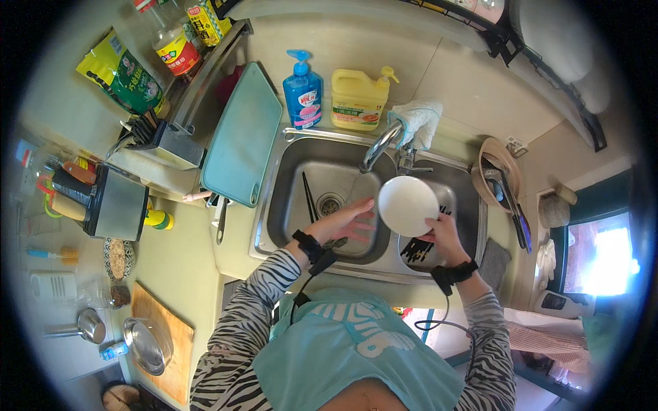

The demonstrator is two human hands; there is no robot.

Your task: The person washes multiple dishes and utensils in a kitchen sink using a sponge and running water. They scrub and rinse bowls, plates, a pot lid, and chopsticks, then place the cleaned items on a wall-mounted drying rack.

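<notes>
My right hand (444, 235) grips the rim of a white bowl (408, 206), held over the divider between the two basins. Above the left steel sink basin (288, 190), my left hand (352, 221) is spread and holds nothing, its fingers pointing towards the bowl. Water seems to fall from the chrome faucet (383, 144), which has a white cloth (421, 120) draped over it. Black chopsticks (308, 195) lie in the left basin beside the drain. More dark chopsticks (417, 250) are in the right basin, partly hidden by the bowl and my hand.
Behind the sink stand a blue pump bottle (303, 97) and a yellow detergent jug (357, 100). A teal cutting board (241, 138) leans at the left, near a knife block (121, 203). A beige basin with utensils (480, 192) sits at the right, above a grey cloth (494, 262).
</notes>
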